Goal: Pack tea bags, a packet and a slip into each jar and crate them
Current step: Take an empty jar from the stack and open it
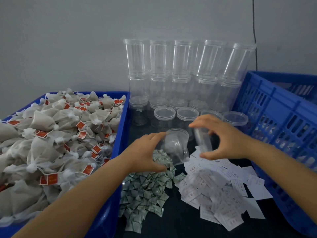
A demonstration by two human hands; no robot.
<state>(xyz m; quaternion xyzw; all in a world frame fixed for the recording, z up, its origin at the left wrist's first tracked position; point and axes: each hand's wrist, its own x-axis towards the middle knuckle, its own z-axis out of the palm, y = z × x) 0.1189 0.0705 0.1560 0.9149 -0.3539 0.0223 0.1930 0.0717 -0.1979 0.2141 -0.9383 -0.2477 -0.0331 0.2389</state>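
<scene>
Clear jar (175,146) and lid (203,140) gripped by separate hands.

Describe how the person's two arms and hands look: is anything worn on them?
Both forearms are bare as far as the picture shows; no sleeve reaches into view. The left hand and the right hand wear no gloves, and no ring, watch or bracelet is visible. The fingernails look short and unpainted.
</scene>
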